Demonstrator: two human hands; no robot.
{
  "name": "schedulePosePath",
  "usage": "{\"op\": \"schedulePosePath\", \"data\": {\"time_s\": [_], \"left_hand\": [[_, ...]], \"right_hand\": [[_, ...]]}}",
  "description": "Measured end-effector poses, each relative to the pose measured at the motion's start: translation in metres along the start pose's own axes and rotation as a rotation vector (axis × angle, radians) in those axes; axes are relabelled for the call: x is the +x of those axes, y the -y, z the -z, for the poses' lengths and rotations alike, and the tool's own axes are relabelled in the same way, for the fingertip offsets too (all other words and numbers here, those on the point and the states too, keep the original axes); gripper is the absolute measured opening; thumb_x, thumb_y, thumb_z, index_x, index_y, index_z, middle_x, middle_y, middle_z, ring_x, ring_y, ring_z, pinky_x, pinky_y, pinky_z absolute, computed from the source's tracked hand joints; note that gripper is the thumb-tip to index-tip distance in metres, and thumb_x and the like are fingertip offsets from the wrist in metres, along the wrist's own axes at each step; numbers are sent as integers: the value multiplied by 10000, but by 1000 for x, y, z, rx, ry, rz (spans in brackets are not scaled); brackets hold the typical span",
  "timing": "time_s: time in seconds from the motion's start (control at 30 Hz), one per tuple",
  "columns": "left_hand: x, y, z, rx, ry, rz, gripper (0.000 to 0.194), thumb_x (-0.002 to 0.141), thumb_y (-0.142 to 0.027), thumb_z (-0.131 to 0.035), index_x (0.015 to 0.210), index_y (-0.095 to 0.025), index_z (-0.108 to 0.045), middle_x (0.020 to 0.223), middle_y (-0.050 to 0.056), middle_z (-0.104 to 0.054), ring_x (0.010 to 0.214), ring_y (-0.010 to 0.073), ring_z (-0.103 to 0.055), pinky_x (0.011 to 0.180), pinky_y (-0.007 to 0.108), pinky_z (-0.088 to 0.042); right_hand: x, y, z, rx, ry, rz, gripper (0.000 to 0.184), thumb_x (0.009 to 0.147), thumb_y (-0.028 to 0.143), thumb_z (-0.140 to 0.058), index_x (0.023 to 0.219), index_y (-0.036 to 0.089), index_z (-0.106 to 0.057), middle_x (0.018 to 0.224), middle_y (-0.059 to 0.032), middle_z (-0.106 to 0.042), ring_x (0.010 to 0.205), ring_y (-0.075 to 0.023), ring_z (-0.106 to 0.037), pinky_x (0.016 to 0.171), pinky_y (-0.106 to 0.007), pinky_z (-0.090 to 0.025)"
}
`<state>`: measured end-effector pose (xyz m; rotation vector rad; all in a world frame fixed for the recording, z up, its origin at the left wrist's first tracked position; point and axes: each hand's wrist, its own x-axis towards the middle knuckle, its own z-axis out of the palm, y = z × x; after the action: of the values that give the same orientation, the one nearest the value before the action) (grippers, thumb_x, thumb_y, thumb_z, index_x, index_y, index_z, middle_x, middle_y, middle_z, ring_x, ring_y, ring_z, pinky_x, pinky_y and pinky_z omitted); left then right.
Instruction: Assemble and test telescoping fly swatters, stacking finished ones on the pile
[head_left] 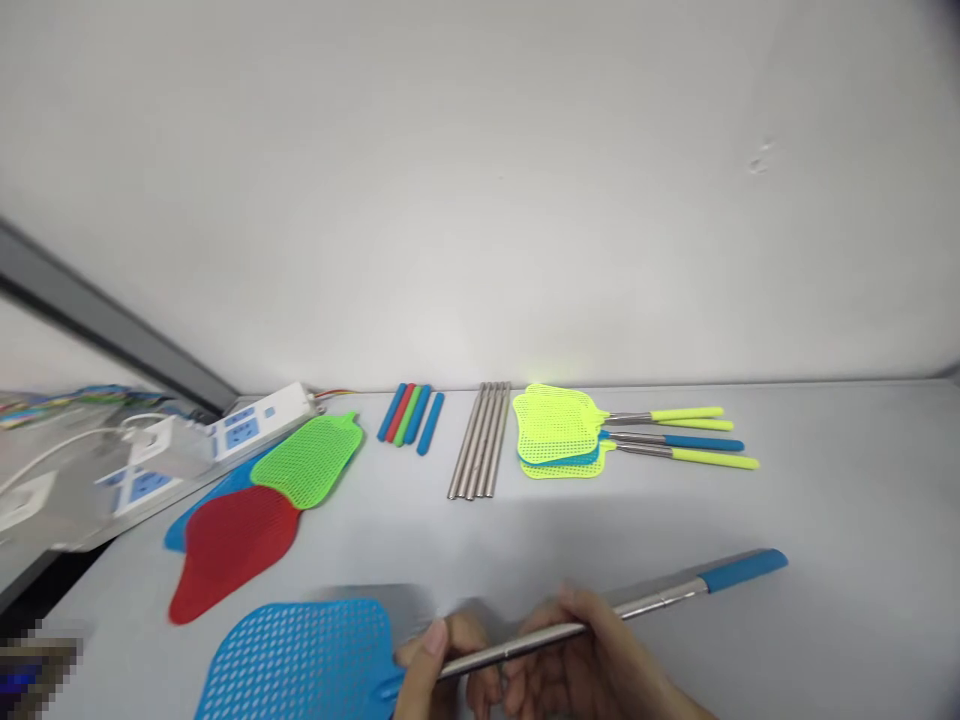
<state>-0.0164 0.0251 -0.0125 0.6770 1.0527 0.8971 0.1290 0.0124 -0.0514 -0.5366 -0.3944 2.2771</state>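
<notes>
Both my hands are low in the view, holding a fly swatter with a blue mesh head (292, 665). My left hand (442, 670) grips the thin steel shaft (637, 600) close to the head. My right hand (570, 660) closes around the same shaft further along, and a blue grip (742, 570) sticks out up to the right. Loose red (232, 550), green (311, 460) and blue (199, 520) mesh heads lie to the left. Several blue, red and green grips (411, 415) and several steel rods (480, 440) lie further back.
Several finished yellow-headed swatters (555, 430) lie stacked at the back right of the pale grey table (825, 560). White power strips (262, 425) with cables sit at the left, and a white wall (480, 200) rises behind the table.
</notes>
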Motion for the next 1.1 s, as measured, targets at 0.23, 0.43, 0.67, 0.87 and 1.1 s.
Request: {"op": "schedulePosePath", "data": {"time_s": [0.23, 0.43, 0.67, 0.87, 1.1], "left_hand": [[-1, 5, -6, -33, 28, -69, 462, 744, -464, -418, 441, -140, -548, 457, 51, -498, 444, 137, -449, 477, 281, -355], [1, 6, -7, 1, 128, -138, 485, 801, -438, -316, 511, -130, -552, 483, 38, -486, 474, 115, -424, 497, 246, -324], [3, 1, -4, -88, 208, -93, 549, 751, -591, -229, 630, -146, -527, 511, 36, -505, 434, 114, -427, 420, 226, -296], [38, -19, -13, -151, -56, -174, 473, 732, -602, -266, 736, -186, -490, 449, -30, -436, 395, 97, -398, 412, 204, -308], [74, -20, -30, -51, -184, -341, 344, 778, -477, -354, 703, -169, -488, 423, -43, -395, 405, 82, -358, 441, 192, -310]], "right_hand": [[-7, 8, -9, -90, -51, -4, 596, 713, 582, -334, 736, 62, -626, 633, -121, -585, 529, -157, -539, 545, -287, -368], [-15, 12, -26, -208, -202, 64, 442, 780, 442, -377, 697, 93, -636, 630, -91, -583, 525, -134, -512, 576, -285, -374], [-21, 33, -25, -354, -260, 236, 380, 827, 328, -345, 871, 82, -631, 748, -119, -615, 641, -167, -537, 649, -322, -374], [-14, 58, -19, -370, -317, 295, 294, 806, 335, -417, 925, 136, -599, 811, -98, -610, 665, -146, -520, 601, -277, -370], [5, 62, -10, -187, -407, 490, 232, 773, 358, -464, 685, 169, -563, 598, -13, -517, 614, -121, -464, 623, -260, -370]]}}
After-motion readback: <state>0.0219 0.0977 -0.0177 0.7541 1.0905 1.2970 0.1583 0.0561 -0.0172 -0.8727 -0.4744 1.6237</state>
